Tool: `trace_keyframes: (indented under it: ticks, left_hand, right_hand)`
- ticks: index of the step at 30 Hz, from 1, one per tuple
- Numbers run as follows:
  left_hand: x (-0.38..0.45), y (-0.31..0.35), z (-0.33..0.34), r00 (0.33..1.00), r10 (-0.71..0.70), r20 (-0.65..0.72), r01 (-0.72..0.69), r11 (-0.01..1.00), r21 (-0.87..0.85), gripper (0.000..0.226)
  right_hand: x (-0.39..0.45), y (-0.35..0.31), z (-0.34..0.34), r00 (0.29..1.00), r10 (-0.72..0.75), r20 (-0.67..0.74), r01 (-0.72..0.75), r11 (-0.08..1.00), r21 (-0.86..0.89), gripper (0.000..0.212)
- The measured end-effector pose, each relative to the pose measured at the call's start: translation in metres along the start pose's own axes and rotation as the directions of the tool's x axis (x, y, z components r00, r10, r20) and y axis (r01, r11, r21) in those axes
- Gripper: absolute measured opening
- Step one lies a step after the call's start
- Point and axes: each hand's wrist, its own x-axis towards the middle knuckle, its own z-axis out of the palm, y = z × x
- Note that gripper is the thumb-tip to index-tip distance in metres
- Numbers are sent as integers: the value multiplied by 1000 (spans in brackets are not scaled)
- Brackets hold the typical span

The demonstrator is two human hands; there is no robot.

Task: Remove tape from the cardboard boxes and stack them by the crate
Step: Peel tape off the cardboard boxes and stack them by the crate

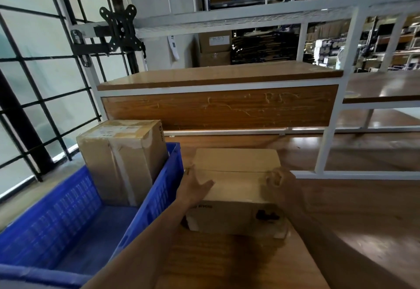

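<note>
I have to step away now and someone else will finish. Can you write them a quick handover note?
Left hand: flat on the top left of the small cardboard box on the wooden table.
Right hand: fingers curled at the box's top right edge, at the seam.
Taped box: standing in the blue crate.
Done: no stack by the crate yet.
Left: strip both boxes, stack them.

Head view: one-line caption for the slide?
Both hands on a box beside the crate holding another.
</note>
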Motion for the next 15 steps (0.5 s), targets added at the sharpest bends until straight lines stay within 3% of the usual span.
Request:
trace_keyframes:
  ticks: [4, 8, 11, 15]
  left_hand:
    - [-6, 1, 13, 984, 177, 20, -176, 948, 265, 76]
    - [-23, 10, 24, 953, 289, 93, -303, 891, 337, 70]
    - [-29, 13, 36, 897, 386, 217, -443, 766, 465, 76]
    - [-22, 5, 44, 856, 454, 249, -507, 639, 578, 67]
  right_hand:
    - [-14, 5, 12, 956, -289, 59, 294, 925, -241, 13]
    - [-28, 13, 28, 900, -434, 34, 412, 823, -391, 46]
    - [-36, 8, 39, 855, -506, 114, 492, 721, -487, 46]
    - [-39, 1, 49, 883, -436, 175, 461, 730, -504, 54]
